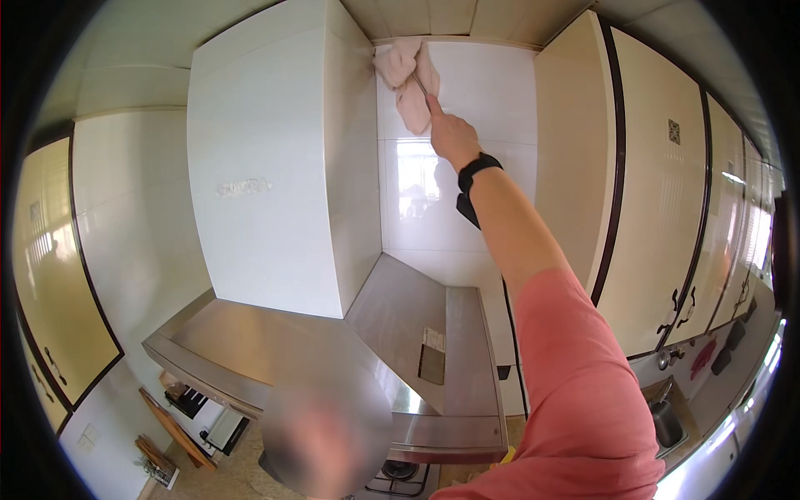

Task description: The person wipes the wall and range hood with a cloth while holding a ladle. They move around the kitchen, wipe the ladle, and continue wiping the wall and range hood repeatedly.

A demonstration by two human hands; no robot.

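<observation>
My right hand (454, 134) is raised high, with a black band at the wrist. It grips a thin rod (420, 84), and the index finger lies stretched along it. A pale pink cloth (414, 109) hangs bunched around the rod's far end. The cloth touches the white tiled wall (487, 94) just under the ceiling, beside the white range hood duct cover (269, 150). How the cloth is fixed to the rod cannot be made out. My left hand is out of view.
The stainless steel range hood (400, 312) juts out below, above a gas burner (400, 469). Cream wall cabinets (656, 187) flank the arm on the right, with a sink (667, 425) beyond. Cutting boards (178, 431) and a utensil holder (164, 476) stand at lower left.
</observation>
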